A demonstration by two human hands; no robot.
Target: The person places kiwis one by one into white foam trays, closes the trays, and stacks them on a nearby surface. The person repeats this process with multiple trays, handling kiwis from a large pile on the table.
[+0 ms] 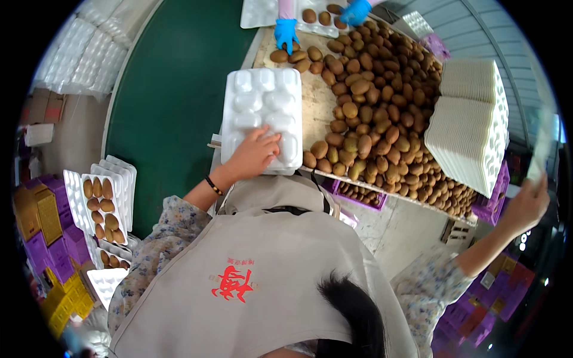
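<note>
In front of me a white moulded fruit tray (262,105), its bumps facing up, lies across the edge between the green belt and the sorting table. My left hand (255,152) rests on its near part with fingers spread, gripping nothing. Far out at the right, my right hand (528,201) is raised with its fingers closed around a thin pale sheet-like thing (541,138), blurred and seen edge-on, perhaps a tray. A tall nested stack of white trays (465,129) stands between that hand and a big heap of kiwifruit (385,103).
A co-worker's blue-gloved hands (286,35) are among kiwifruit at the far edge, beside a partly filled tray (313,27). The green conveyor belt (179,80) runs along my left. Filled trays (104,210) stand at the lower left. A purple crate (362,196) sits below the table.
</note>
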